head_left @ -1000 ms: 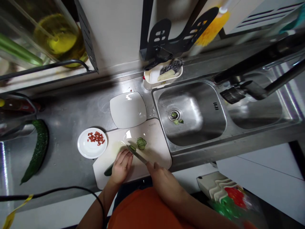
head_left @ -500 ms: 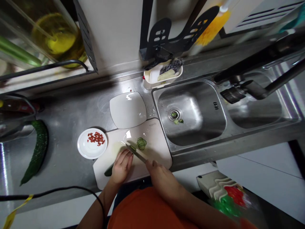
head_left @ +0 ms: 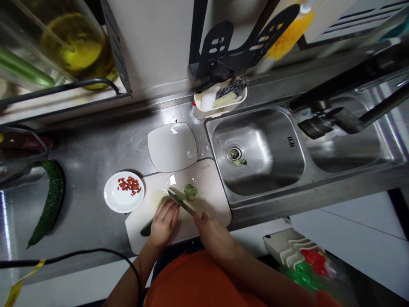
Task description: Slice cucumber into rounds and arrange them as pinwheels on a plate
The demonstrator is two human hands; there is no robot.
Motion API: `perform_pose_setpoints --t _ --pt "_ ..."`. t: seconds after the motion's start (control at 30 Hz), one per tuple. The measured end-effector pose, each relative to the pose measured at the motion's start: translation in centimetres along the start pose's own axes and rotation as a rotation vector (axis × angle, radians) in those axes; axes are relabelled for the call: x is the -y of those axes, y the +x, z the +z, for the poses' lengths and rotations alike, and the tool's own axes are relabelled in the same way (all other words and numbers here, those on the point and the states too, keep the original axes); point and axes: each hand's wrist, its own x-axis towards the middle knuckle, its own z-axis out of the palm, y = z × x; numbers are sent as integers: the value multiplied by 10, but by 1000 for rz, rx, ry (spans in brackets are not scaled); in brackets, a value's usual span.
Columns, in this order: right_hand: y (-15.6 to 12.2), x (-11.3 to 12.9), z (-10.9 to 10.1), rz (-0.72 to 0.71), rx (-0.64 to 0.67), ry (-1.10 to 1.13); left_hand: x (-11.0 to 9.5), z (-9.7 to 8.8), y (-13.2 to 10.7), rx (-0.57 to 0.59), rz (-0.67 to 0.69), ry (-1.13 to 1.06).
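Note:
On a white cutting board (head_left: 204, 179), my left hand (head_left: 164, 221) is closed over a dark green cucumber (head_left: 146, 229), whose rear end sticks out to the left. My fingers cover most of it. My right hand (head_left: 209, 232) grips a kitchen knife (head_left: 181, 202), its blade slanting up and left at the cucumber's cut end, close to my left fingertips. A thin slice (head_left: 179, 198) lies against the blade. Just right of the knife sits a small pile of cucumber slices (head_left: 191, 192).
A white square plate (head_left: 172, 147) lies behind the board, and a small plate (head_left: 123, 202) of red bits stands left of it. A whole cucumber (head_left: 49, 204) rests at far left. The sink (head_left: 265, 170), with scraps by its drain, is on the right. A black cable (head_left: 79, 252) crosses the lower left.
The knife has shifted slightly up and left, with my right hand moving along with it. My left hand stays on the cucumber, and the slice pile looks the same.

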Motion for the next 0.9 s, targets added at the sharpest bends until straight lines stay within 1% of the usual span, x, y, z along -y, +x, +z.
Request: perform_pose_setpoints --t 0.2,0.37,0.53,0.73,0.9 --pt "12 -2 13 -22 -23 -14 0 -1 0 23 -4 0" --pt "23 -4 27 -45 -114 -5 -1 -1 1 8 2 -5" --pt "30 -6 35 -74 -134 -24 -1 -1 2 5 -10 -7" --pt "26 -9 29 -46 -129 5 -1 -1 2 8 -11 -31" --pt "5 -12 19 -10 -80 11 -2 -2 2 8 -6 -39"
